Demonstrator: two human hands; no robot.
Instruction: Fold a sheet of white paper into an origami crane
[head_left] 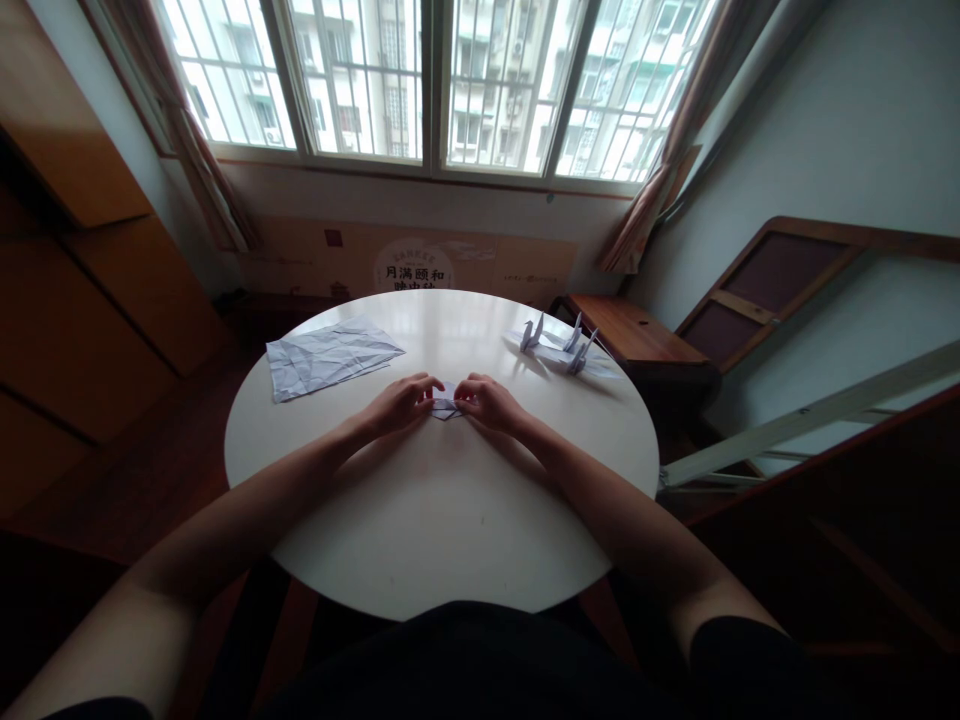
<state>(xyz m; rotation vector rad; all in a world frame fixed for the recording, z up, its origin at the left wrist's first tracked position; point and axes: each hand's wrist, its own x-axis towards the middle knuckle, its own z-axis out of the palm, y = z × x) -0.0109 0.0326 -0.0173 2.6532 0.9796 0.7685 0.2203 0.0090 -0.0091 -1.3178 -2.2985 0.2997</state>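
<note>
A small piece of folded paper (445,410) lies at the middle of the round white table (450,520), between my two hands. My left hand (409,400) pinches its left side with thumb and fingertips. On the opposite side, my right hand (486,400) grips the paper's right edge, fingers curled. Part of the paper is covered by my fingers, so its exact folds are hard to make out.
Creased paper sheets (330,357) lie at the table's back left. Several folded paper cranes (574,345) stand at the back right. Beyond are a wooden stool or low table (634,330) and a barred window (435,90).
</note>
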